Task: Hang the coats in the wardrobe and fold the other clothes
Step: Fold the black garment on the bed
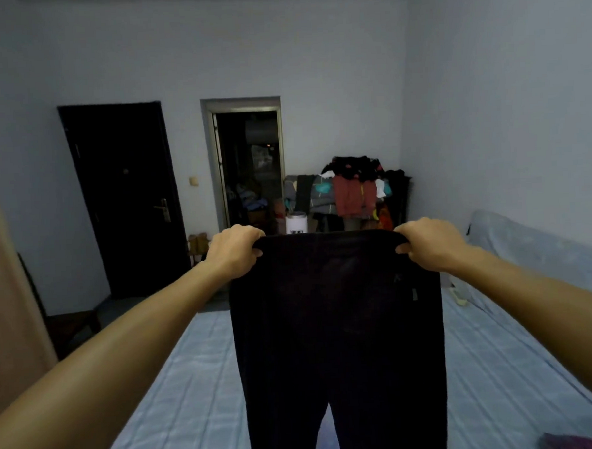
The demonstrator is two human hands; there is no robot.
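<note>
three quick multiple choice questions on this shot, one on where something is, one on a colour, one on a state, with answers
1. Where is the clothes pile? A. on a windowsill B. far corner, right of the open doorway C. in a suitcase
2. What colour is the bed sheet? A. light blue B. red C. white
3. How are the black trousers held? A. folded flat B. bunched in a ball C. by the waistband, legs hanging
Answers: 1 B, it stands beside the doorway. 2 A, the sheet is pale blue. 3 C, the left hand and right hand each grip a waistband end.
</note>
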